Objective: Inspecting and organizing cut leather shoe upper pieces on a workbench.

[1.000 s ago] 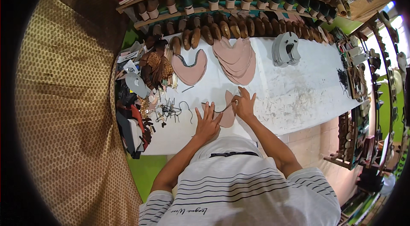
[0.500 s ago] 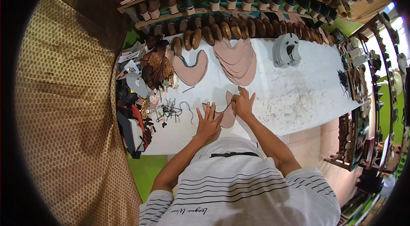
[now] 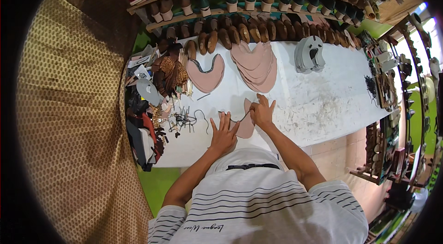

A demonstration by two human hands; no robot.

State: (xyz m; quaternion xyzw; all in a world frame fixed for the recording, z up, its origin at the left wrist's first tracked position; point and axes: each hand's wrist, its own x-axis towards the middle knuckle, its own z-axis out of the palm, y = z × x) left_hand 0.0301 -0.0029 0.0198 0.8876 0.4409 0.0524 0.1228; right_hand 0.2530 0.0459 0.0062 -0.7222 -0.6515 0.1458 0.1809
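Observation:
A pink U-shaped shoe-upper piece (image 3: 247, 130) lies on the white table in front of me, partly under my hands. A thin dark strip (image 3: 241, 120) follows its inner curve. My left hand (image 3: 223, 137) rests flat at the piece's left side, fingers stretched and spread, fingertips by the strip. At the right arm of the piece, my right hand (image 3: 263, 115) has its thumb side closed on the strip's end, while its other fingers point away from me. Its fingertips are partly hidden.
Beyond my hands lie a pink piece with dark edging (image 3: 206, 80), a stack of pink pieces (image 3: 258, 71) and stacked grey pieces (image 3: 308, 57). Loose dark strips (image 3: 183, 119) and scraps (image 3: 170, 71) crowd the left. Wooden shoe lasts (image 3: 233, 34) line the back.
My left hand has shifted slightly left, with its fingers a little more spread. My right hand and the pink piece look unmoved.

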